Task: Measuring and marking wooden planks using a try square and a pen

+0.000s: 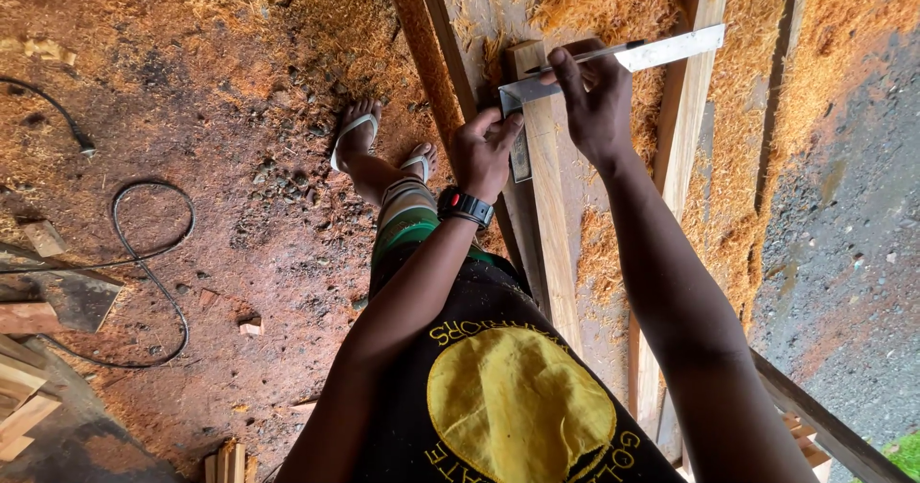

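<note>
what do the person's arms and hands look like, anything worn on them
Both arms are bare to the shoulder, with no sleeves and no gloves. The left hand has a chunky black wristwatch strapped at the wrist. The right hand wears nothing visible: no ring, band or watch.

Metal square [628,59] across wood strip [548,186], cable [144,253] on floor left

Two hands at upper centre: left hand [486,152], right hand [596,100]. One metal square [613,66], one pencil [585,57], one wristwatch [466,206]. One narrow wooden strip [548,186] under the square. Two sandalled feet [359,130], centre. One black cable [144,253], left. Several wood offcuts [24,387], lower left; exact number unclear.
</note>
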